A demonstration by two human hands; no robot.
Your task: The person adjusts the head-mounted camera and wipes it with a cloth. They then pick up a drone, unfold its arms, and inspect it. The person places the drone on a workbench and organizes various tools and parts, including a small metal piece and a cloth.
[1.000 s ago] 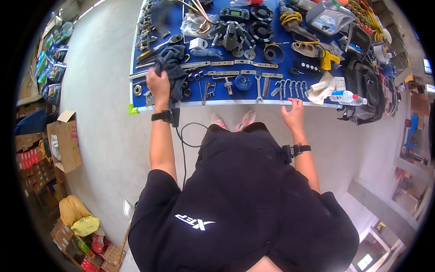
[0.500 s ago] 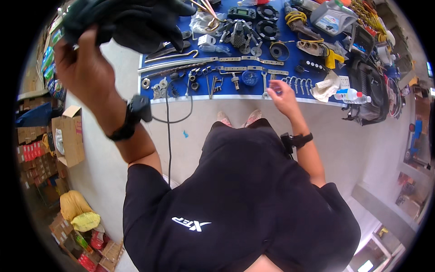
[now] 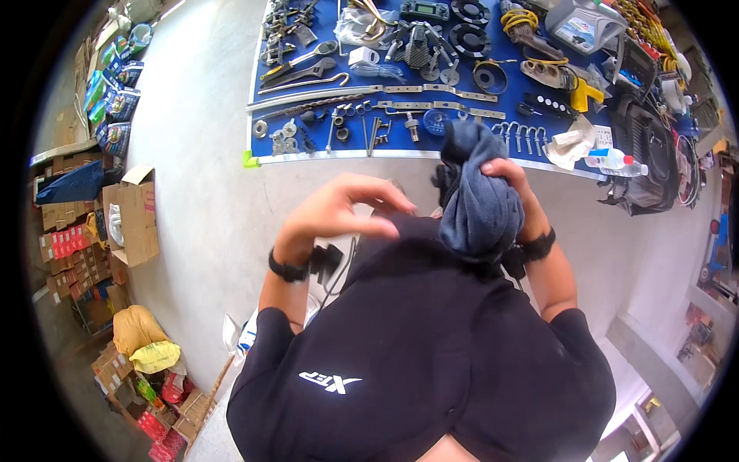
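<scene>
A bunched dark blue-grey cloth [image 3: 479, 208] hangs in front of my chest, near the table's front edge. My right hand [image 3: 520, 192] grips it from its right side, fingers over the upper fold. A black part of the bundle shows at its left edge; I cannot tell whether it is a separate piece. To the left of the cloth, my left hand [image 3: 336, 206] is empty and open, thumb and fingers apart and pointing toward the bundle without touching it. Both wrists wear black straps with small boxes.
A blue-topped table [image 3: 362, 152] stretches across ahead, crowded with wrenches [image 3: 308, 71], metal strips [image 3: 439, 105], a row of hooks [image 3: 523, 138], a grey jug [image 3: 583, 29] and a yellow-handled tool [image 3: 586, 94]. A black backpack [image 3: 647, 158] stands at its right end. Cardboard boxes [image 3: 131, 219] line the left side.
The dark cloth has come down from the upper left to my chest, passing from my left hand to my right. My left hand has let go and lowered toward the middle.
</scene>
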